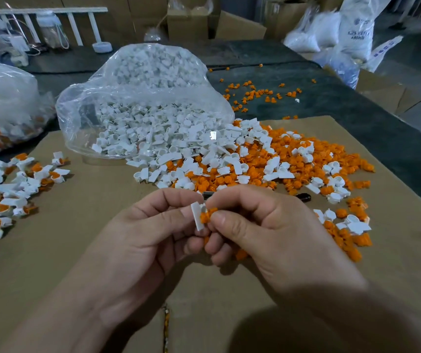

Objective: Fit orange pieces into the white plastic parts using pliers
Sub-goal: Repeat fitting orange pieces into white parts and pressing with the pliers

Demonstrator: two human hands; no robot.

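Left hand [150,235] pinches a white plastic part [198,215] above the cardboard [102,200] on the table, right hand [262,230] fingers [226,220] pinching an orange piece [205,214] against it, apparently partly seated.

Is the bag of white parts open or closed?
Open: the bag lies on its side, white parts spilling from its mouth onto the cardboard.
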